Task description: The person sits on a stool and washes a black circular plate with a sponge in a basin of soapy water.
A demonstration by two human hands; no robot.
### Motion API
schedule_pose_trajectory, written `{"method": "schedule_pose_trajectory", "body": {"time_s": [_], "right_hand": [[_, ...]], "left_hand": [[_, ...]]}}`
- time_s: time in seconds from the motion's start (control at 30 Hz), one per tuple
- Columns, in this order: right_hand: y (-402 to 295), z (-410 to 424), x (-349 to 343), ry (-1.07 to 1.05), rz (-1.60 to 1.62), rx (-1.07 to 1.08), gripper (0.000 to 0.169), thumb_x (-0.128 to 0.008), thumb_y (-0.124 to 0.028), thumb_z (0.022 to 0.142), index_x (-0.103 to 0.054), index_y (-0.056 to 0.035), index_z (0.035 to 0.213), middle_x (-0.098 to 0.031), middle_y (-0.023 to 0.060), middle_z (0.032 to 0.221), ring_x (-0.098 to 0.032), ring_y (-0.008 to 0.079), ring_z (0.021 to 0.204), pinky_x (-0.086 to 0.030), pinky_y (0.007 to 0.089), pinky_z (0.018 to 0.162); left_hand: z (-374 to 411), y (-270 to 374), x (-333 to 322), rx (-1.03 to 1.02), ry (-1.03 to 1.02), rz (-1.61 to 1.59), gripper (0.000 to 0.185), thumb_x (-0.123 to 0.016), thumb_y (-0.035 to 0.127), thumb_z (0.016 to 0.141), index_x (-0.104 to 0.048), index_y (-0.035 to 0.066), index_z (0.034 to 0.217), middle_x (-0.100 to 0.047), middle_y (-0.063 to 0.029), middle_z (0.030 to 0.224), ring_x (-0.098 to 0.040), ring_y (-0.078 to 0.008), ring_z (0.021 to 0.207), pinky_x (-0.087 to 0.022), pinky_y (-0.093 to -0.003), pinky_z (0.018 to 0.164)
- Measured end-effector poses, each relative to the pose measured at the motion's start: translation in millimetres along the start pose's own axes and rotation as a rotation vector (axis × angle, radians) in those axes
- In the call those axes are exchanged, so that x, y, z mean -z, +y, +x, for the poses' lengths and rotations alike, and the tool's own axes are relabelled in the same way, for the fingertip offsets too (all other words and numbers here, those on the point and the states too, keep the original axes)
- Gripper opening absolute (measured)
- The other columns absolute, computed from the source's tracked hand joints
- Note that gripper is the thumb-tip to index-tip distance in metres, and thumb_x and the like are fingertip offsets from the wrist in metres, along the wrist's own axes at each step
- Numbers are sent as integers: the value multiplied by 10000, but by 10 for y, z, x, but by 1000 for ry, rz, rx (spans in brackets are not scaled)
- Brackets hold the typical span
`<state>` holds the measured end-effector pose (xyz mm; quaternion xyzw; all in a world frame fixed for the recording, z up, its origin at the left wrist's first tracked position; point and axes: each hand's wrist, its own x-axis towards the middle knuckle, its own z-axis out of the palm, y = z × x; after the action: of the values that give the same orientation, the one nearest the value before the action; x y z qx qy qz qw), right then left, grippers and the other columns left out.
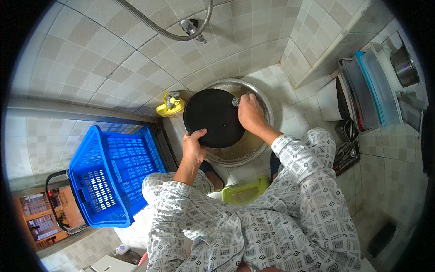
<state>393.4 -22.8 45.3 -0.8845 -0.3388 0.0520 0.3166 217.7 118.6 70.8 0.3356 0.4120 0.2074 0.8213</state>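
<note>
My left hand (195, 149) grips the near-left rim of a round, flat black pan (214, 117), thumb on top. The fingers beneath are hidden. At the pan's right edge my right hand (251, 112) holds a steel wool scrubber (236, 101), mostly covered by the fingers. Pan and hands are over a wide metal basin (271, 117) on the tiled floor. Cloudy brownish water (249, 144) shows in it. Left of the pan stands a yellow container (168, 109) with a pump top, and another grey scrubber (174, 95) rests on it.
Blue plastic crates (112, 176) stand at the left. A metal hose (163, 32) hangs from a wall tap (190, 25). At right are plastic tubs (382, 85), a steel pot (404, 66) and a tray of cutlery (346, 154). A green plastic stool (246, 193) is below me.
</note>
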Motion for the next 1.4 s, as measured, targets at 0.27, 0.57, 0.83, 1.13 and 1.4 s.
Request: {"method": "schedule_pose_trajectory", "body": {"time_s": [0.27,0.57,0.83,1.13,1.4], "right_hand": [[50,102,-139,2,-36,-139,195,-526,-67,953,-542,41,1114,-539,265,1169,-613,470,1037,-526,548,875],[-557,-249,-169,-106,385,371,167,-628,-89,910,-517,5,992,-533,212,1049,-586,440,973,-504,536,825],[78,-34,-161,-5,120,-47,161,-615,-101,904,-556,-12,1025,-563,220,1055,-592,423,982,-503,527,855],[104,98,14,-91,1115,-768,459,-769,-193,864,-513,-17,1201,-585,118,1038,-591,211,897,-504,363,751],[390,415,331,-205,1229,-206,402,-722,-69,884,-520,-15,1227,-589,69,1118,-587,138,950,-497,298,845]], "left_hand": [[-134,-102,-45,49,-149,111,387,-653,-109,800,-668,-26,1177,-732,-134,1123,-713,-249,983,-566,-387,928],[-28,-260,124,154,-233,208,397,-626,-113,797,-647,33,1166,-716,-111,1114,-691,-273,1004,-568,-416,906],[8,-38,23,50,-88,98,435,-661,-61,798,-589,-45,1227,-660,-196,1208,-638,-367,1107,-484,-516,1038],[-33,119,-3,-55,-194,41,486,-667,-58,794,-595,2,1271,-659,-145,1232,-624,-345,1154,-465,-508,1056],[-213,332,80,-20,-618,82,614,-783,51,789,-583,-15,1366,-671,-106,1313,-651,-238,1178,-491,-381,1046]]}}
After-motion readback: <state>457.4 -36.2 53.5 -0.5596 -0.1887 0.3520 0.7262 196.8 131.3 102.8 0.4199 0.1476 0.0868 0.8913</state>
